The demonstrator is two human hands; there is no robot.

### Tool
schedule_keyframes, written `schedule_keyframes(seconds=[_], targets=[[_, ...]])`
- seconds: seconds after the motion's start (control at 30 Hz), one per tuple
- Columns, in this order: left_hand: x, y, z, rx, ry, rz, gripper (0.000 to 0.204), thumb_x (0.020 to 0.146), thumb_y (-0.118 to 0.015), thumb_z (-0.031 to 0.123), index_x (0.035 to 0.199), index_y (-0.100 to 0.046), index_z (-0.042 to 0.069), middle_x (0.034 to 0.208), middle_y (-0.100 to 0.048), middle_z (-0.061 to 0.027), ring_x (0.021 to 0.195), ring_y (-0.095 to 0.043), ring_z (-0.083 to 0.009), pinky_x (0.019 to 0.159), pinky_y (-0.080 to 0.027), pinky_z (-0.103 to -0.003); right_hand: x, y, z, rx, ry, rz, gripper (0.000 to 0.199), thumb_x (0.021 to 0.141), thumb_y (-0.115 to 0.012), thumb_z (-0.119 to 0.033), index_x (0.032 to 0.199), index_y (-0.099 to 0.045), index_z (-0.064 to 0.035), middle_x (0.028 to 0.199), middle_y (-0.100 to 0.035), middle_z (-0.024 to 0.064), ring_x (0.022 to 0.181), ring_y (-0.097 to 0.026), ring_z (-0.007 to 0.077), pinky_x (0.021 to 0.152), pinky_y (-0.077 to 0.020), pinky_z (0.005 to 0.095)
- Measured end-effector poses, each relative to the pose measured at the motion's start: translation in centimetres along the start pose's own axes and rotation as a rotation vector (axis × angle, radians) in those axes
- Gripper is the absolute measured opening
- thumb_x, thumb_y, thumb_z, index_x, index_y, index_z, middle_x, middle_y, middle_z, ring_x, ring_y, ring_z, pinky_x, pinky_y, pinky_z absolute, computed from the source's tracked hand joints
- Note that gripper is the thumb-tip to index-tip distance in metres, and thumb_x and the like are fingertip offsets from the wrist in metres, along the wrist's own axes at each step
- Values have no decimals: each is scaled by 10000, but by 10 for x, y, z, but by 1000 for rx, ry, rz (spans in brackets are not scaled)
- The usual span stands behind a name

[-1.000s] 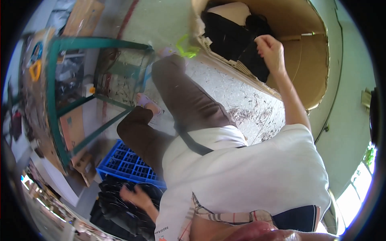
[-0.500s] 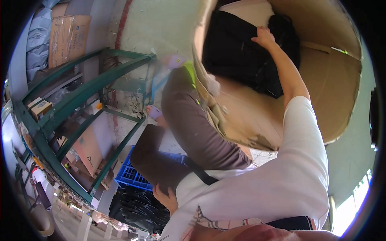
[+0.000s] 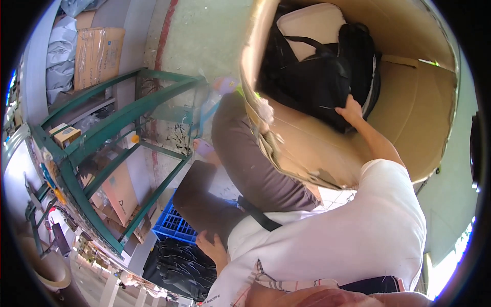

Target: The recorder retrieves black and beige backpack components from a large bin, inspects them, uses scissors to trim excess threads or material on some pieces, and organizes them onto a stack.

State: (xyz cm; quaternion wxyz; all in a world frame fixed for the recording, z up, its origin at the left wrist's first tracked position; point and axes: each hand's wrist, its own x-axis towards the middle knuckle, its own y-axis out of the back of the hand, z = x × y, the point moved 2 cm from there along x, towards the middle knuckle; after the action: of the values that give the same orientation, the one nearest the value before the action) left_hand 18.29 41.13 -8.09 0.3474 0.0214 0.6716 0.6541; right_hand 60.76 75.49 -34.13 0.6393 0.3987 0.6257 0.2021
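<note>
Deep inside a large cardboard box [image 3: 317, 148], my right hand [image 3: 352, 111] is closed on the lower edge of a black bag [image 3: 319, 84]. The bag is soft, with a dark strap across its top. Behind it a pale beige panel [image 3: 312, 28] shows, and another black piece [image 3: 356, 48] stands on its right. At the lower left, my left hand [image 3: 214, 249] lies against my brown trousers with its fingers apart. It holds nothing, and a pile of glossy black pieces [image 3: 179, 268] is just left of it.
A green metal frame [image 3: 110, 130] stands on the left, with a small carton [image 3: 65, 135] on it. Beneath my leg sits a blue plastic crate [image 3: 176, 220]. A taped carton [image 3: 98, 59] and grey wrapped bundles [image 3: 61, 56] are at the far left.
My right hand has come down and nearer from the top of the black bag to its lower edge. The bag has shifted, baring more beige panel. My left hand stays by my leg.
</note>
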Motion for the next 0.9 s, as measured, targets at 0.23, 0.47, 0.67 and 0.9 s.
schedule_keyframes(seconds=[0.23, 0.47, 0.67, 0.9], targets=[[19, -10, -28, -124, -50, -14, 401, 672, -590, 41, 1046, -450, -2, 1004, -429, -142, 941, -423, -255, 841, -340, -338, -98, 144, 99, 393, -87, 450, 420, 549, -638, -160, 896, -527, 49, 820, -589, 208, 774, -578, 303, 727, -446, 353], [47, 31, 60, -507, -471, -60, 445, 744, -556, 44, 1156, -387, 20, 1044, -444, -106, 883, -481, -166, 748, -403, -252, -243, 288, 39, 687, 332, 672, 383, 619, -643, -155, 956, -559, 5, 771, -609, 96, 688, -575, 156, 673, -463, 257], [24, 130, 180, -665, -994, 39, 322, 820, -476, 50, 1128, -415, -23, 1095, -477, -95, 960, -505, -159, 827, -394, -251, -376, 340, 33, 591, 452, 712, 492, 606, -676, -103, 1064, -519, -19, 844, -602, 102, 733, -592, 200, 735, -457, 272], [-43, 231, 202, -1095, -1642, 15, 737, 674, -674, 352, 1181, -324, -51, 1127, -454, -141, 994, -478, -230, 870, -356, -355, -486, 359, -83, 425, 1380, 538, 209, 720, -589, -146, 824, -555, 32, 682, -563, 178, 625, -556, 268, 586, -433, 316]])
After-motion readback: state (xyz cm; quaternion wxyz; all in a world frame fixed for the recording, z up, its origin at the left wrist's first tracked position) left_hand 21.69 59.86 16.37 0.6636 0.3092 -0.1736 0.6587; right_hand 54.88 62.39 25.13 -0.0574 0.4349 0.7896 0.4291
